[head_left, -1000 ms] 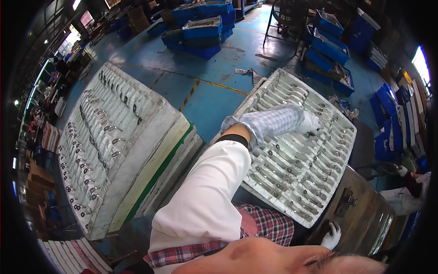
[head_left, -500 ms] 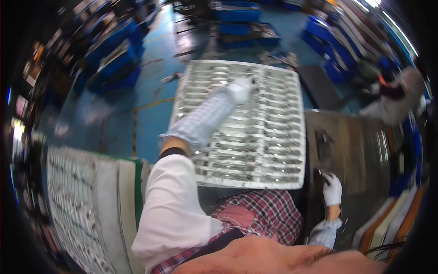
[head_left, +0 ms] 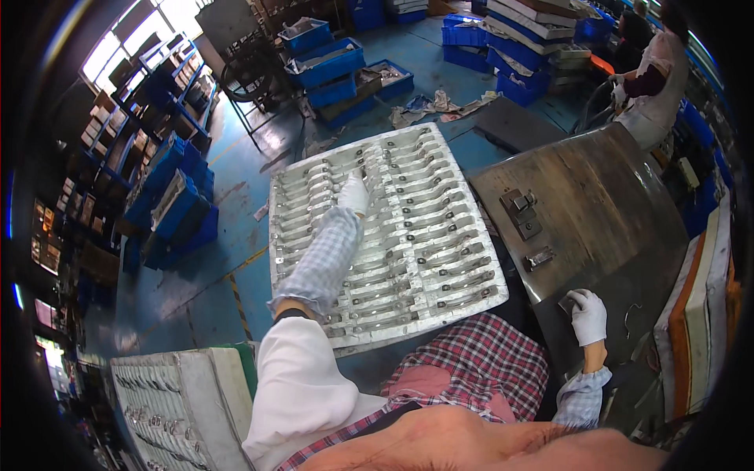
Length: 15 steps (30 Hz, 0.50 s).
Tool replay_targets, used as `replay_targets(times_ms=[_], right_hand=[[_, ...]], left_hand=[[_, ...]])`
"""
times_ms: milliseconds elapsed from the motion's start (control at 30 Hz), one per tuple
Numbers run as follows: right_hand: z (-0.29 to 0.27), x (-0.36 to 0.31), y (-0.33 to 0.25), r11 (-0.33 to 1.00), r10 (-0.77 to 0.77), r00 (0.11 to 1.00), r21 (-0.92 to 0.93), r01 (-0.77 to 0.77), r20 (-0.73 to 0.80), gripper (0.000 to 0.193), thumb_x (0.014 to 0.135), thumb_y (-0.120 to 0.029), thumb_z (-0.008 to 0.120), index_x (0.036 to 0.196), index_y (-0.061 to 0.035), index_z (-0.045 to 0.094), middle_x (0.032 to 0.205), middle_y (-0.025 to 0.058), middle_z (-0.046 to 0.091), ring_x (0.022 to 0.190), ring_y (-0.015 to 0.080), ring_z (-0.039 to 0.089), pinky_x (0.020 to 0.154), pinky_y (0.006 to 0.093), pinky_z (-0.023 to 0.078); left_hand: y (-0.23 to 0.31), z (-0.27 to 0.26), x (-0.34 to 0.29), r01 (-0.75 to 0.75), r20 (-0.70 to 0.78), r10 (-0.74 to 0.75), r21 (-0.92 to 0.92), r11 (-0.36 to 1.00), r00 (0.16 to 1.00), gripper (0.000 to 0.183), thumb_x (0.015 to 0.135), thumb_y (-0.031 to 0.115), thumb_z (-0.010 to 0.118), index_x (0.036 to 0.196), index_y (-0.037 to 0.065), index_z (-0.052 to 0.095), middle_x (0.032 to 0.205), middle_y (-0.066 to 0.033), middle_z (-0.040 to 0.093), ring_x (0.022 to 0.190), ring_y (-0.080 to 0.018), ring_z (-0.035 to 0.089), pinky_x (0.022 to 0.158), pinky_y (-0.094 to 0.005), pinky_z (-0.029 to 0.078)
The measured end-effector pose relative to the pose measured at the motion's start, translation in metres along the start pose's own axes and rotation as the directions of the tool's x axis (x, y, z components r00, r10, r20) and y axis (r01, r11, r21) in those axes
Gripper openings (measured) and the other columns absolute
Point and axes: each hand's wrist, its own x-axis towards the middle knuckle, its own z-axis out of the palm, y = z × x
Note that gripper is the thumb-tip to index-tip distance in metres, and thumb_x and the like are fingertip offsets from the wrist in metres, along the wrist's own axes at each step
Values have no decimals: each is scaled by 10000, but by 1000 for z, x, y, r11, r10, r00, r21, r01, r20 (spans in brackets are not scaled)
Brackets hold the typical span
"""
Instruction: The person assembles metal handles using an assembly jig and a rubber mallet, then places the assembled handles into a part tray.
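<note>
My left hand (head_left: 353,193), in a white glove, reaches over a white foam tray (head_left: 479,294). Its fingers are closed on the end of a curved metal handle (head_left: 364,172) in the far part of the tray. Rows of similar metal handles (head_left: 455,253) lie in the tray's slots. My right hand (head_left: 588,317), also white-gloved, is low over the dark near part of a workbench (head_left: 605,192). Its fingers are curled, and whatever they hold is hidden. A thin curved metal piece (head_left: 629,318) lies just right of it.
A metal fixture (head_left: 521,212) and a small metal block (head_left: 539,258) sit on the bench. Foam trays (head_left: 169,392) stand at the lower left, more boards (head_left: 691,314) at the right. Blue crates (head_left: 330,67) are beyond. A person (head_left: 656,86) sits at the far right.
The view has swung right, and the tray appears turned. My left hand still reaches into it, at a spot farther left among the rows. My right hand stays by the bench.
</note>
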Motion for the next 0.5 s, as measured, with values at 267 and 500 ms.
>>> replay_targets(times_ms=[267,500], right_hand=[[-8,-9,-23,999,-14,997,40,18,-79,209,733,-1,578,880,-121,667,922,58,652,822,279,615,747,404,489],[-35,-63,-12,985,169,956,69,-157,-241,292,689,38,560,918,-110,665,968,97,634,941,305,593,832,404,478]], left_hand=[[-43,44,42,266,-1,-268,127,956,963,267,808,146,548,1042,65,648,1003,-196,656,927,-351,648,797,-417,520],[-55,93,66,387,5,-388,-38,921,922,401,806,271,552,1112,18,606,1085,-240,628,1041,-362,604,874,-428,481]])
